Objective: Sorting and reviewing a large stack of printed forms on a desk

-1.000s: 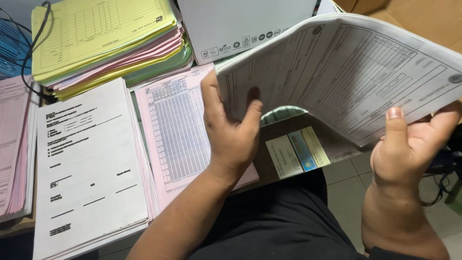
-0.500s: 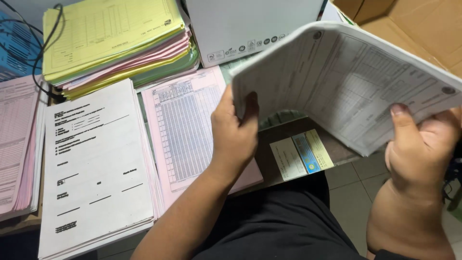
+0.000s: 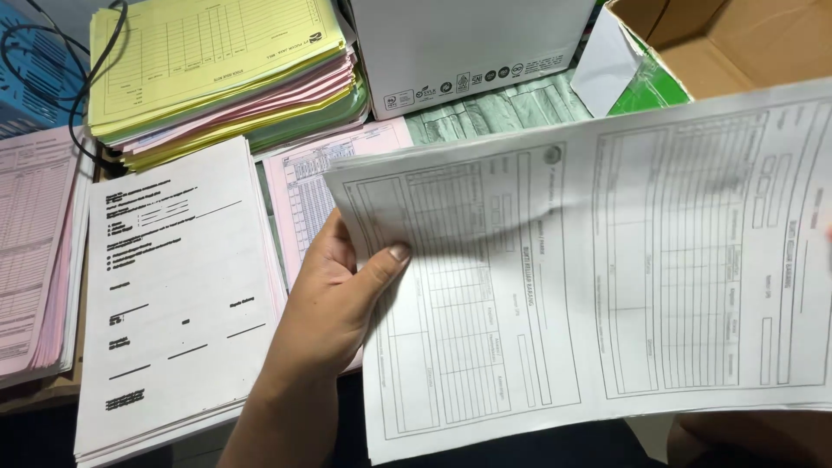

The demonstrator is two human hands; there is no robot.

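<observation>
I hold a sheaf of white printed forms (image 3: 607, 260) spread flat in front of me, covering the right half of the view. My left hand (image 3: 334, 299) grips its left edge, thumb on top and fingers underneath. My right hand (image 3: 745, 438) is almost wholly hidden under the sheaf. Only a bit of it shows at the bottom right, and it appears to grip the sheaf's right side. Beneath the sheaf's left corner lies a pile of pink table forms (image 3: 303, 186).
A stack of white text pages (image 3: 173, 277) lies left of my hand, with pink forms (image 3: 30, 243) at the far left. Behind are a yellow, pink and green paper stack (image 3: 217, 69), a black cable (image 3: 82, 95), a white box (image 3: 468, 43) and an open cardboard box (image 3: 737, 35).
The sheaf, bent and raised before, has come down and flattened out toward me. My left hand shifted to its left edge, and the sheaf now covers my right hand.
</observation>
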